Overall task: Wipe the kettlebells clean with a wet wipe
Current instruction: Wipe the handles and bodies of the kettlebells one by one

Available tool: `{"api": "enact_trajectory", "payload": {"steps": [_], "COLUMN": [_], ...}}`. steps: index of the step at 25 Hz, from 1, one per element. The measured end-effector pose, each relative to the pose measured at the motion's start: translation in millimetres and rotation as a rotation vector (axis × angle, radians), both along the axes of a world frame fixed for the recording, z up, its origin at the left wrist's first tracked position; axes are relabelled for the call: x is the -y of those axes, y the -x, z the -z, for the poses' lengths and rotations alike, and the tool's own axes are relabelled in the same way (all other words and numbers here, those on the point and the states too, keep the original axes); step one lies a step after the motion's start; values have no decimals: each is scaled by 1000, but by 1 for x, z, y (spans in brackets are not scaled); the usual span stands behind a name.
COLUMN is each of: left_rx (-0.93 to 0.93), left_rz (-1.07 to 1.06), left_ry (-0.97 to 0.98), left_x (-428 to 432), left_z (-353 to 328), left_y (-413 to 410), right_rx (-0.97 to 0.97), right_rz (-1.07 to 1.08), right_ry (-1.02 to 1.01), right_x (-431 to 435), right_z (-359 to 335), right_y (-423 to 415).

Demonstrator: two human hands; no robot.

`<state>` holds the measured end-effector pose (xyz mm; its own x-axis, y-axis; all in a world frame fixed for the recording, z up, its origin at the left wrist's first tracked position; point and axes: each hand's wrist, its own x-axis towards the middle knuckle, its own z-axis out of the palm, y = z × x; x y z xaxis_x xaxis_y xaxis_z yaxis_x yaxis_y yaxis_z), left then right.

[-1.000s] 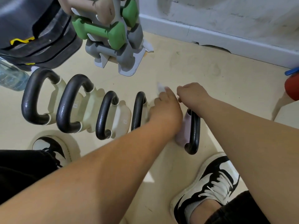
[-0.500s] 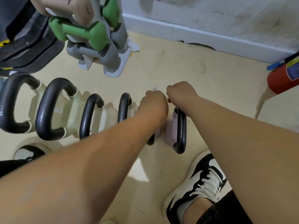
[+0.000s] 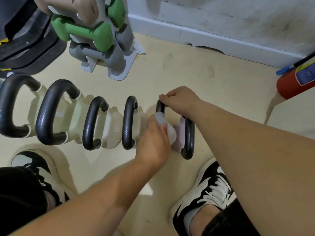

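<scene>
Five black-handled kettlebells [image 3: 92, 123] are seen; the pink one [image 3: 189, 137] is gripped by the right hand [image 3: 180, 99], one wet wipe [image 3: 168, 131] by the left hand [image 3: 153, 143].

One pale kettlebell [image 3: 109, 133] seems to bear a 6; the label [image 3: 306, 74] on the red cylinder [image 3: 289, 86] is blurred

Five black-handled kettlebells [image 3: 109, 132] stand aligned, white wipe [image 3: 170, 133] against the rightmost.

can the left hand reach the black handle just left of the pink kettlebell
Probably yes: the left hand, holding the wet wipe, is right next to that neighbouring handle, with nothing between them. The right hand holds only the pink kettlebell.
</scene>
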<state>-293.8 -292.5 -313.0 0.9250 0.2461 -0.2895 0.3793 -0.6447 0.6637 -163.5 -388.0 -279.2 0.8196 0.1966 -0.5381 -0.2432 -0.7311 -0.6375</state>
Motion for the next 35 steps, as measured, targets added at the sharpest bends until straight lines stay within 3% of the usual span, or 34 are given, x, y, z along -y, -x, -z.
{"api": "enact_trajectory", "payload": {"steps": [2,5,7,10,14,17,18,19,20,23,26,29,32,35], "left_rx": [-175,-360,-254,-22,65,-51,-250,-335,-425,-499,-595,-430,-59,123], "left_rz": [14,-81,-124,-57,8,35,119,223,179,337,312,281,84,144], "left_ry": [26,226,222,86,199,140,-3,-148,-207,-205,-209,-253,-69,-19], "left_x": [1,-3,-1,8,4,7,7,4,3,-9,-9,-2,1,3], "left_z": [-17,-26,-16,5,13,-4,-17,-22,-27,-26,-35,-22,-4,7], "left_y": [-51,-101,-88,2,55,14,-11,-35,-63,-127,-139,-123,-65,4], "right_rx": [-27,-37,-21,-15,-22,-47,-52,-50,-42,24,47,42,25,41], "right_rz": [27,77,65,29,35,52,60,78,98,109,124,125,97,95], "right_ry": [-32,-72,-52,-7,7,-9,-4,-6,-15,23,47,42,66,122], "right_x": [1,-2,-4,-3,-3,-3,-2,-1,-1,-1,-1,-2,-3,1], "right_z": [-2,0,3,3,9,12,12,13,13,13,13,14,16,18], "right_y": [-2,-3,-4,-8,-11,-10,-11,-11,-11,-10,-11,-10,-8,-7]}}
